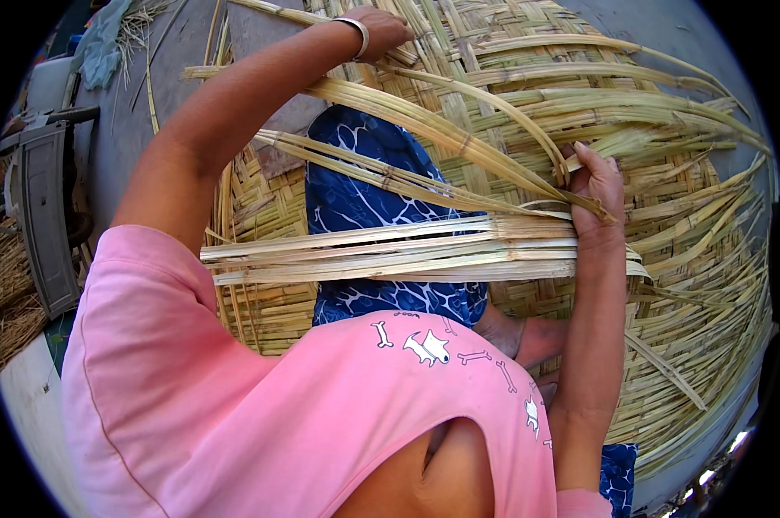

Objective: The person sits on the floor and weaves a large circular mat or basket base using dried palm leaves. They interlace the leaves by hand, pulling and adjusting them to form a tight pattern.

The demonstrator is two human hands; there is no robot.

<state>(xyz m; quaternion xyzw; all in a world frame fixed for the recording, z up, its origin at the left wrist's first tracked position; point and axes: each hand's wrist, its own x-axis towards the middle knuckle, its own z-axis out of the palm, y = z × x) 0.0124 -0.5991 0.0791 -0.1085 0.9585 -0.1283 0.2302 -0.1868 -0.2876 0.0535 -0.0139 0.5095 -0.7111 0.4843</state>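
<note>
over a woven mat [528,22], the right hand [595,186] closes on bent strips [549,148]; the left hand [388,34] curls, its hold impossible to tell.

The woven mat [675,293] looks to me like split cane, dry, matt and rough. The pale strips [528,250] are smoother, catching a faint sheen. The bangle [362,38] gleams (metal, surely), the pink shirt [235,414] is matt cloth, the blue garment [355,194] printed cloth, the plastic sheet [103,47] filmy and crinkled.

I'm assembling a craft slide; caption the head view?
Right hand holding long, pale, flat plant strips, left hand extended over a large, straw-coloured woven mat.
</note>
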